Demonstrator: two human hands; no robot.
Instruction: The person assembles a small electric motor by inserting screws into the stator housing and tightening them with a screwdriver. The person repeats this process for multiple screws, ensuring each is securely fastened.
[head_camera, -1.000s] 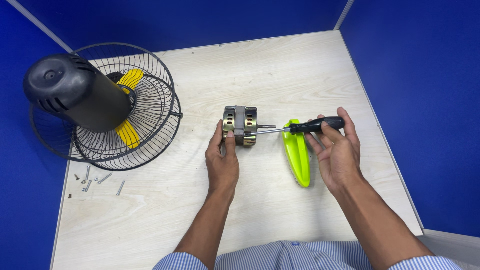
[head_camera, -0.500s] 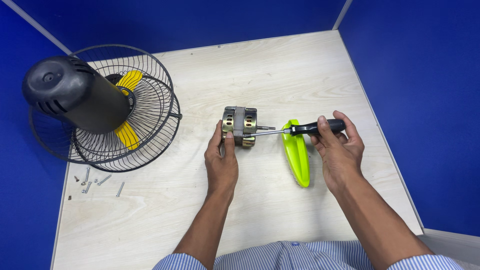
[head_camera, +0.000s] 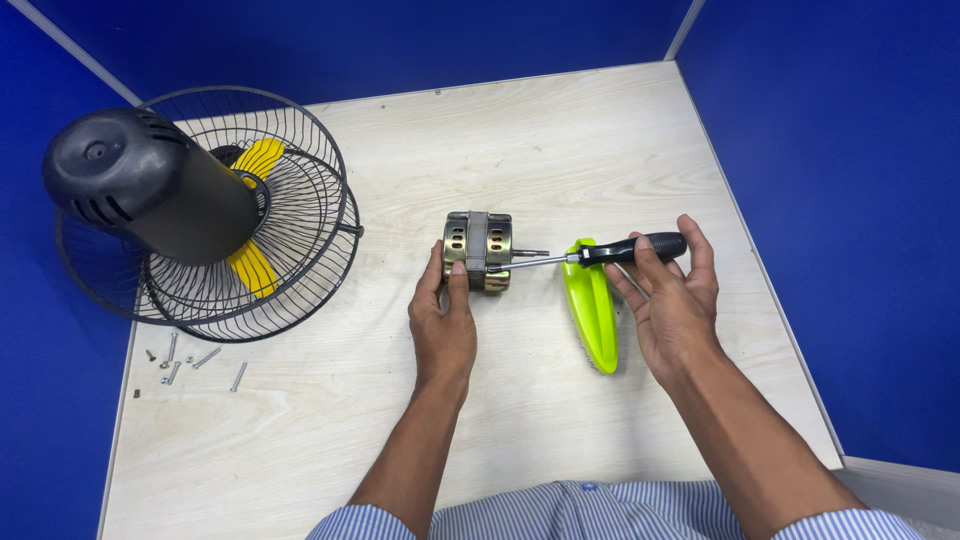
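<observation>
A small metal fan motor (head_camera: 478, 249) with a short shaft lies in the middle of the wooden table (head_camera: 560, 130). My left hand (head_camera: 443, 322) grips it from the near side, thumb and fingers on its casing. My right hand (head_camera: 672, 300) holds a black-handled screwdriver (head_camera: 600, 255) level, its tip against the motor's right face below the shaft. A lime green fan blade (head_camera: 592, 306) lies on the table under the screwdriver, between my two hands.
A black fan housing (head_camera: 150, 190) rests on stacked wire guards (head_camera: 290, 235) with a yellow blade (head_camera: 252, 262) inside, at the far left. Several loose screws (head_camera: 190, 362) lie near the left edge. Blue partition walls (head_camera: 830, 150) surround the table.
My right hand and the screwdriver have shifted very slightly; the tip stays on the motor. My left hand and the motor have not moved.
</observation>
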